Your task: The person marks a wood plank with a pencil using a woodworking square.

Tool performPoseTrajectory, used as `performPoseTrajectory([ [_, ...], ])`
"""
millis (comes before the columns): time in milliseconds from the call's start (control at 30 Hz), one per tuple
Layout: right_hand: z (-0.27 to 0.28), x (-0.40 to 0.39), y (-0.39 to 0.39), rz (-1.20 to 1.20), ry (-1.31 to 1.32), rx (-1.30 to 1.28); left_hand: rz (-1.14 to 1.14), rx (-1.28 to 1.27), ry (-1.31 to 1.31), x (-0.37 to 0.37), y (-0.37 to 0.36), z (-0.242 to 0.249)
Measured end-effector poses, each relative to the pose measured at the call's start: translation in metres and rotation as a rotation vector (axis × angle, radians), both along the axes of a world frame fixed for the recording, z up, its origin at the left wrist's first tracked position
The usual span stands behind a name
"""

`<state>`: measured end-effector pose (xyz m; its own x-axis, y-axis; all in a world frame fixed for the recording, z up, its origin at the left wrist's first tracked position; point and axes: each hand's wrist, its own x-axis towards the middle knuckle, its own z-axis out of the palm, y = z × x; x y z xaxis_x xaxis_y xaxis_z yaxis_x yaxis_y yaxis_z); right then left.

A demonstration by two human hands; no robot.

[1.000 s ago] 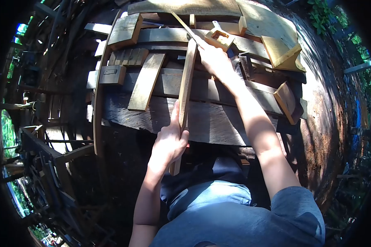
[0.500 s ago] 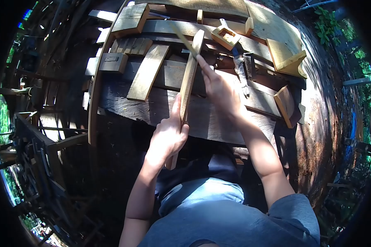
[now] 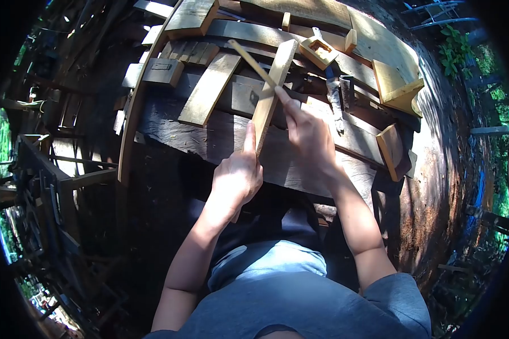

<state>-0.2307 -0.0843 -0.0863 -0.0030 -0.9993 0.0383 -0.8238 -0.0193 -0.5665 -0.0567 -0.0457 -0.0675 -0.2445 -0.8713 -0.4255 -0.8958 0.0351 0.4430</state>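
Observation:
My left hand (image 3: 236, 179) is closed around the lower part of a long wooden bar (image 3: 271, 93), its index finger stretched along the bar's face. The bar slants away from my body, its far end above the workbench (image 3: 169, 127). In my right hand (image 3: 311, 133) is a thin, pale wooden stick (image 3: 249, 60), with the index finger laid along it. The stick crosses over the bar near my right fingertip and points to the upper left. My right palm hides its near end. Left of the bar, a flat board (image 3: 210, 93) lies on the bench.
Several wood blocks lie about the bench, including a thick one (image 3: 192, 18) at the upper left. A small hollowed wooden block (image 3: 319, 52) sits beyond my right hand. Angled wooden pieces (image 3: 398, 90) stand at the right, beside a large log (image 3: 435, 186).
The stick and my right hand have come nearer to my body along the bar. The bar leans more to the right, and the whole view has shifted slightly.

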Motion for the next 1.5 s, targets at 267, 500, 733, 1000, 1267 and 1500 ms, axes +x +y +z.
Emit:
performPoseTrajectory([
  [267,-0.019,0.004,0.037,0.153,0.073,-0.164,-0.001,-0.042,0.076,0.01,0.0,-0.009],
  [500,-0.02,-0.006,-0.05,-0.037,0.177,-0.277,0.011,0.028,0.04,0.007,-0.004,-0.002],
  [733,-0.021,0.008,0.027,0.136,0.052,-0.205,0.048,0.046,0.06,0.007,-0.004,0.002],
  [1000,-0.049,-0.024,-0.082,-0.041,0.239,-0.292,0.098,0.024,0.03,-0.012,-0.024,-0.006],
  [1267,-0.044,-0.026,-0.09,-0.02,0.006,-0.266,0.092,0.042,-0.014,-0.007,-0.021,0.004],
  [1500,-0.012,0.006,-0.033,0.032,-0.166,0.049,0.596,0.575,1.064,0.06,0.042,0.022],
])
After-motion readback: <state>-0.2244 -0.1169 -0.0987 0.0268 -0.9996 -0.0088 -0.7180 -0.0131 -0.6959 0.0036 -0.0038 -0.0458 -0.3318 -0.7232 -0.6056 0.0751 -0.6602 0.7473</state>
